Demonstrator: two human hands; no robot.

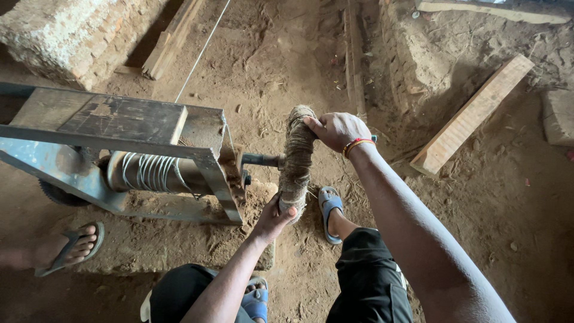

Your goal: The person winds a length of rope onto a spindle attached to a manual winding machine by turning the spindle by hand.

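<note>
A round crank wheel wrapped in brown twine (297, 157) stands upright on a metal axle (260, 160). The axle runs left into a steel drum wound with wire (149, 172), held in a grey metal frame (128, 128). My right hand (336, 130) grips the top of the wheel; an orange and yellow bangle sits on that wrist. Gripping the wheel's bottom edge from below is my left hand (274, 219). A thin wire (200, 52) leads away from the frame toward the top of the view.
The frame rests on a dirt block. My feet in blue sandals (329, 206) stand on the earth floor. Another person's foot in a sandal (66, 246) is at the left. A wooden plank (472, 113) lies to the right, brick walls and timbers beyond.
</note>
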